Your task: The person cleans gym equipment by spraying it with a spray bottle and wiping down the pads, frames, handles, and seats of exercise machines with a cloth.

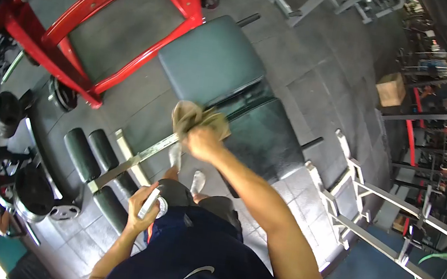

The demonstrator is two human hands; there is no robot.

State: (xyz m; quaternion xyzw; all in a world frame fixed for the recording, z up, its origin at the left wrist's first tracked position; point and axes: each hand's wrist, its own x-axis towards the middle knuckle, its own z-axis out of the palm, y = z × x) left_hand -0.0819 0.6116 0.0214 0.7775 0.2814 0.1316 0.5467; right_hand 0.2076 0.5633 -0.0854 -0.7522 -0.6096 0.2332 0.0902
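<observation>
My right hand [202, 142] is closed on a bunched tan cloth [188, 117] over the inner edge of a padded bench. One dark green pad [214, 59] lies beyond the cloth, and a darker pad [263, 139] extends to the right of it. Near my waist at the lower left, my left hand [142, 208] is wrapped round a white object [149, 203] that looks like a bottle; its lower part is partly hidden. A metal bar [157, 146] runs from the bench to black foam rollers [81, 154] on the left.
A red machine frame [131, 68] stands at the upper left, with weight plates [63, 94] beside it. Light metal racks [366, 215] stand at the right. A wooden box [391, 89] sits farther back. My feet are on the tiled floor [90, 229] below the bench.
</observation>
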